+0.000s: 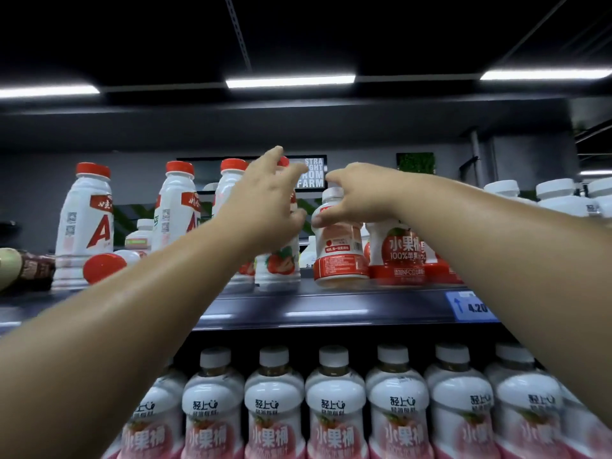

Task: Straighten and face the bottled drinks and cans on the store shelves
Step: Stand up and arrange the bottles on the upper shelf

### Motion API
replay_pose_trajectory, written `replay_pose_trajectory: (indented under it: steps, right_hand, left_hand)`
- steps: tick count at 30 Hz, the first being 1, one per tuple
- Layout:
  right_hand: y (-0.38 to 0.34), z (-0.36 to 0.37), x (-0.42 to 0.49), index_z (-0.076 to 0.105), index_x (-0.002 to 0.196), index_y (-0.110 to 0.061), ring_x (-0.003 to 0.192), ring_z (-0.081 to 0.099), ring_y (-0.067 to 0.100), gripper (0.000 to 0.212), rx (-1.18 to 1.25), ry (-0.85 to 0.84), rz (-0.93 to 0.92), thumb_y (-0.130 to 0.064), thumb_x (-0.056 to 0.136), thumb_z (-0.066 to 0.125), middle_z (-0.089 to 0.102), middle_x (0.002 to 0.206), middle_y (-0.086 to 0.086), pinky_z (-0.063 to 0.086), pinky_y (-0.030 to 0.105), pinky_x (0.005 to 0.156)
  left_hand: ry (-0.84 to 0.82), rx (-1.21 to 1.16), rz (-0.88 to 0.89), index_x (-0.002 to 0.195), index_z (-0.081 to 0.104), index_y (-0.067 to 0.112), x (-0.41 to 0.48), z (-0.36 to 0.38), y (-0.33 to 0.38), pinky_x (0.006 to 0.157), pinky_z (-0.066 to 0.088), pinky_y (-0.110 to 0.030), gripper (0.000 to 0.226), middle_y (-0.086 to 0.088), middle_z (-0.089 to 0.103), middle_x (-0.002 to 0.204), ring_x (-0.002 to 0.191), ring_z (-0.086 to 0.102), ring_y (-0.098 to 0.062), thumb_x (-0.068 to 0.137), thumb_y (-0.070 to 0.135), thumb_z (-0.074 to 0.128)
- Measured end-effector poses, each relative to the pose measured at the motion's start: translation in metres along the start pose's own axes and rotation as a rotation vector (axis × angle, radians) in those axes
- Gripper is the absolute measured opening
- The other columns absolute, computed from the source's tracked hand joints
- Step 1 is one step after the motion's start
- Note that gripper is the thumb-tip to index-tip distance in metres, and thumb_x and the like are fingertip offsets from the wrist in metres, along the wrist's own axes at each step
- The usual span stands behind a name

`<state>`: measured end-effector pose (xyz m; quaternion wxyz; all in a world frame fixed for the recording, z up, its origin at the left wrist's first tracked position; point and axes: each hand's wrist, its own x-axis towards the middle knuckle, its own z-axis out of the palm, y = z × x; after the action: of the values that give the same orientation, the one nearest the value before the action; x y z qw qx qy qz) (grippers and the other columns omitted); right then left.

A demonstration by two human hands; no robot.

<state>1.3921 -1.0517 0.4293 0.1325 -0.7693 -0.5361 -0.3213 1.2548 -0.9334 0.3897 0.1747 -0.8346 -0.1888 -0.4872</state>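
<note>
**both hands up on the top shelf**

here we are at the dark, glossy top shelf, and the right hand is clamped over the shoulder of a small bottle, fingers curled on top and thumb pressed to its side. it's squat, smooth white plastic with a rounded white cap. its red wrap is turned the wrong way, showing barcode and fine print. it sits at the shelf's front edge, near the middle, tipped slightly.

the left hand is spread in front of a strawberry bottle, which is white, waisted and red-capped, and stands on the same shelf. the blur means i can't tell whether those fingers are gripping it.

towards the shelf's left end stand tall ribbed bottles with red caps and a big red letter. a blue price tag is clipped to the shelf's front edge. under the shelf there's a neat row of dome-shouldered pink bottles, white caps, labels forward.
</note>
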Motion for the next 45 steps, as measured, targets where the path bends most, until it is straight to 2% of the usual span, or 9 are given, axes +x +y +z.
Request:
replay_pose_trajectory:
  steps: [3,8,15,19,22,29,33,39,45]
  right_hand:
    - [-0.003,0.003,0.005,0.057,0.105,-0.024,0.082,0.059,0.014,0.061,0.005,-0.016,0.019,-0.074,0.072,0.070,0.064,0.101,-0.003,0.045,0.032,0.067]
    - [0.002,-0.008,0.005,0.051,0.122,-0.026,0.093,0.060,0.016,0.055,0.162,-0.108,-0.028,-0.034,0.076,0.080,0.060,0.112,-0.002,0.050,0.035,0.077]
    - [-0.004,0.002,-0.003,0.044,0.144,-0.029,0.118,0.053,0.022,0.085,0.067,-0.019,0.007,-0.059,0.073,0.079,0.053,0.140,-0.001,0.043,0.036,0.090]
    - [-0.008,-0.001,-0.007,0.049,0.133,-0.027,0.098,0.057,0.019,0.064,0.099,-0.066,0.029,-0.038,0.078,0.078,0.058,0.124,0.000,0.046,0.034,0.076]
    - [-0.012,0.000,-0.010,0.046,0.133,-0.030,0.100,0.054,0.018,0.073,0.078,-0.035,0.067,-0.058,0.073,0.077,0.053,0.119,-0.005,0.047,0.039,0.086]
    - [-0.011,0.006,-0.010,0.040,0.136,-0.031,0.109,0.051,0.021,0.070,0.123,-0.007,0.062,-0.041,0.077,0.076,0.060,0.120,-0.003,0.021,0.044,0.113]
    - [-0.014,0.009,-0.008,0.038,0.142,-0.039,0.138,0.042,0.029,0.080,-0.017,-0.018,0.112,-0.073,0.074,0.065,0.056,0.140,-0.001,-0.014,0.062,0.114]
    - [-0.018,-0.003,-0.016,0.048,0.127,-0.044,0.122,0.048,0.022,0.067,-0.010,0.037,0.080,-0.069,0.070,0.074,0.056,0.108,-0.011,0.014,0.048,0.110]
    - [-0.005,-0.013,-0.015,0.046,0.126,-0.052,0.115,0.046,0.025,0.069,0.078,-0.045,0.088,-0.062,0.067,0.080,0.057,0.118,-0.011,0.036,0.039,0.092]
  left_hand:
    - [0.086,0.105,0.083,0.149,0.031,0.030,-0.032,0.013,0.000,0.116,0.023,-0.043,0.071,-0.010,0.011,0.163,0.146,0.018,-0.031,0.087,0.042,0.063]
    - [0.118,0.073,0.048,0.148,0.028,0.033,-0.057,0.037,-0.009,0.119,0.011,-0.047,0.075,-0.010,0.003,0.162,0.147,0.010,-0.032,0.084,0.048,0.062]
    - [0.133,0.028,0.006,0.147,0.030,0.033,-0.061,0.048,-0.013,0.120,0.001,-0.048,0.074,-0.008,0.004,0.162,0.148,0.009,-0.031,0.083,0.052,0.061]
    - [0.129,0.033,0.012,0.147,0.031,0.033,-0.062,0.049,-0.012,0.122,-0.001,-0.048,0.072,-0.009,0.003,0.163,0.148,0.010,-0.031,0.083,0.052,0.058]
    - [0.132,0.036,0.007,0.146,0.031,0.033,-0.062,0.049,-0.013,0.122,-0.003,-0.048,0.071,-0.009,0.002,0.163,0.148,0.008,-0.031,0.084,0.053,0.057]
    - [0.134,0.014,0.011,0.145,0.033,0.033,-0.063,0.047,-0.013,0.122,-0.003,-0.047,0.068,-0.008,0.002,0.163,0.148,0.007,-0.029,0.085,0.052,0.057]
    - [0.134,0.014,0.009,0.146,0.032,0.034,-0.063,0.048,-0.013,0.122,-0.003,-0.046,0.068,-0.007,0.001,0.163,0.149,0.007,-0.029,0.085,0.053,0.056]
    - [0.136,0.010,0.016,0.146,0.031,0.035,-0.062,0.050,-0.015,0.122,-0.004,-0.045,0.068,-0.005,-0.001,0.163,0.149,0.005,-0.027,0.086,0.053,0.055]
    - [0.146,0.012,0.023,0.146,0.031,0.035,-0.062,0.051,-0.016,0.122,-0.005,-0.045,0.067,-0.005,-0.002,0.163,0.149,0.004,-0.028,0.086,0.053,0.056]
